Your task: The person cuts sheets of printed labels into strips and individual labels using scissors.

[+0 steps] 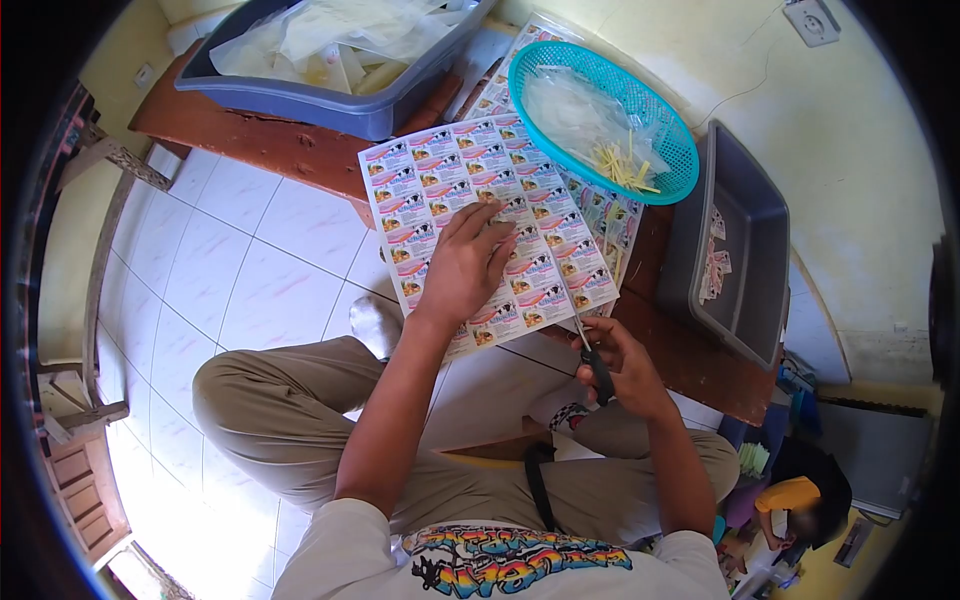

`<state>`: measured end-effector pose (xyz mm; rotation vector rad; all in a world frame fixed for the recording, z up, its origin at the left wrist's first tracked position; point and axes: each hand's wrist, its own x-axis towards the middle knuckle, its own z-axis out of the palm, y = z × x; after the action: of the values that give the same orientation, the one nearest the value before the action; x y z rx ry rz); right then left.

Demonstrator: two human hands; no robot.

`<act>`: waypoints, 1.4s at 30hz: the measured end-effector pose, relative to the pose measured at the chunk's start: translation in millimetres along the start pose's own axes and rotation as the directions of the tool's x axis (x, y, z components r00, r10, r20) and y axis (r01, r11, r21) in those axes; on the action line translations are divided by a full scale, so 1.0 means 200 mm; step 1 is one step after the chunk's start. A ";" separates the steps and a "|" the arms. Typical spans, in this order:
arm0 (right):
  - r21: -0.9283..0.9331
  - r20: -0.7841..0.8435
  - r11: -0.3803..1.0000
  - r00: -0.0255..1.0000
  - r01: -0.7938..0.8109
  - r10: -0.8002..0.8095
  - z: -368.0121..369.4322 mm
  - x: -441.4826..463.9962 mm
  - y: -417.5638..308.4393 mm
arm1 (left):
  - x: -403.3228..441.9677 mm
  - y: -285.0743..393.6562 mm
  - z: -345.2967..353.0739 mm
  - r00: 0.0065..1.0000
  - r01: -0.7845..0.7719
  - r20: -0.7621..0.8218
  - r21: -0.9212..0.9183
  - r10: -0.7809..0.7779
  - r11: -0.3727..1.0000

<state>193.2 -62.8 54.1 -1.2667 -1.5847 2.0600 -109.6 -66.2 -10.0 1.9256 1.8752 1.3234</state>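
Observation:
A large sheet of printed labels (pixel 411 238), rows of small pictures with a cow and food, lies tilted over the near edge of a bench. My left hand (pixel 463 265) rests on the middle of it, fingers stretched out and pressing it down. In my right hand (pixel 632 372) is a pair of scissors (pixel 598 374) with black handles. Its blades point away from me and meet the sheet's near edge by the right-hand column of labels. Whether the blades are spread cannot be seen clearly.
On the reddish bench (pixel 265 140) stand a blue-grey tub (pixel 375 118) of clear plastic bags and a turquoise basket (pixel 690 160) with bags and yellow strips. A grey bin (pixel 750 205) at right holds cut labels (pixel 716 262). Another person (pixel 800 490) sits at lower right.

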 end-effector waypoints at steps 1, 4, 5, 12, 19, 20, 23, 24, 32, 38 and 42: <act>0.004 -0.001 1.000 1.000 0.007 -0.007 0.00 -0.01 -0.01 | 0.00 0.00 -0.01 1.000 0.011 0.016 -0.047 -0.010 0.999; 0.022 -0.002 1.000 1.000 0.007 -0.007 -0.01 -0.02 -0.02 | 0.00 0.01 -0.02 1.000 0.005 0.014 -0.082 -0.004 0.997; 0.034 -0.001 0.999 1.000 -0.003 0.003 -0.01 -0.03 -0.04 | 0.01 0.00 -0.03 1.000 0.005 0.016 -0.082 -0.004 0.997; 0.054 0.025 0.998 0.999 -0.032 0.030 -0.02 -0.04 -0.09 | 0.05 0.02 -0.07 0.995 0.091 0.038 -0.055 -0.089 0.994; 0.062 0.017 0.997 0.999 -0.053 0.052 -0.01 0.00 -0.03 | 0.02 -0.05 -0.02 0.999 0.038 0.021 0.297 -0.046 0.954; 0.072 0.016 0.996 0.999 -0.051 0.050 -0.01 0.01 -0.02 | 0.02 -0.06 -0.02 0.999 0.038 0.022 0.296 -0.047 0.954; 0.066 0.011 0.997 0.999 -0.043 0.043 -0.01 0.03 0.00 | 0.02 -0.07 -0.03 0.998 0.039 0.034 0.287 -0.051 0.957; 0.065 0.014 0.997 0.999 -0.045 0.044 -0.01 0.03 0.00 | 0.02 -0.07 -0.02 0.998 0.039 0.036 0.280 -0.051 0.959; 0.084 -0.011 0.994 0.997 -0.072 0.074 0.00 0.05 0.00 | 0.02 -0.07 -0.03 0.998 0.044 0.031 0.256 -0.054 0.966; 0.076 -0.005 0.995 0.998 -0.062 0.062 0.01 0.05 0.01 | 0.02 -0.07 -0.03 0.999 0.029 0.005 0.259 -0.031 0.965; 0.087 0.001 0.995 0.999 -0.050 0.050 0.01 0.05 0.05 | 0.01 -0.08 -0.02 0.999 0.037 0.010 0.260 -0.041 0.965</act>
<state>188.8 -60.7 41.4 -1.2896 -1.4595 2.1332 -123.8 -61.9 -16.8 1.9963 2.1605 1.0936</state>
